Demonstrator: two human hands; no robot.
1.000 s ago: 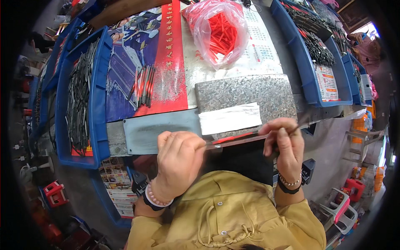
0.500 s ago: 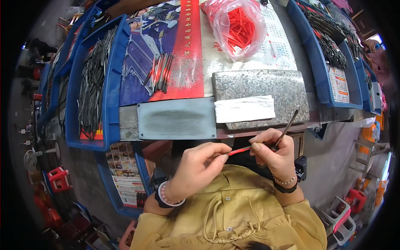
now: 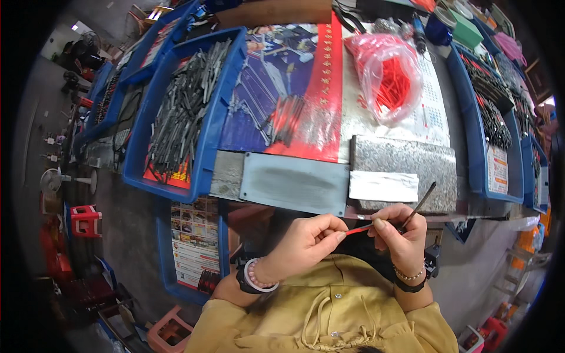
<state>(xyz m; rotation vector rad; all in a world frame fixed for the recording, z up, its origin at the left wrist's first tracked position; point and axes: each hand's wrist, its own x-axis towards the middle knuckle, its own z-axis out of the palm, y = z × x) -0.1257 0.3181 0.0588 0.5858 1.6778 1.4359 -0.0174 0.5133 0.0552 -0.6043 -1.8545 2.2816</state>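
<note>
In front of my body, both hands meet on a thin red-and-black stick point(image 3: 357, 230). My left hand point(image 3: 306, 242) is closed, pinching its red end between thumb and fingertips. The dark end is gripped by the thumb and fingers of my right hand point(image 3: 405, 236). A longer dark rod point(image 3: 424, 199) also sticks up out of the right hand, slanting toward the upper right; its lower part is hidden by the fingers. Beyond the hands, a white folded paper point(image 3: 384, 186) lies on a speckled stone slab point(image 3: 432, 165). Left of it is a grey, smudged plate point(image 3: 294, 182).
A blue tray point(image 3: 203, 176) of dark sticks stands at the left, with more blue trays point(image 3: 509, 170) at the right. Red pieces fill a clear plastic bag point(image 3: 365, 82) at the back. Several red-and-black sticks point(image 3: 286, 120) lie on a poster. Another tray point(image 3: 166, 259) sits below the table edge.
The whole view has shifted, so the table and hands appear farther right and lower. Both hands still hold the red-and-black stick, and the dark rod stays in the right hand.
</note>
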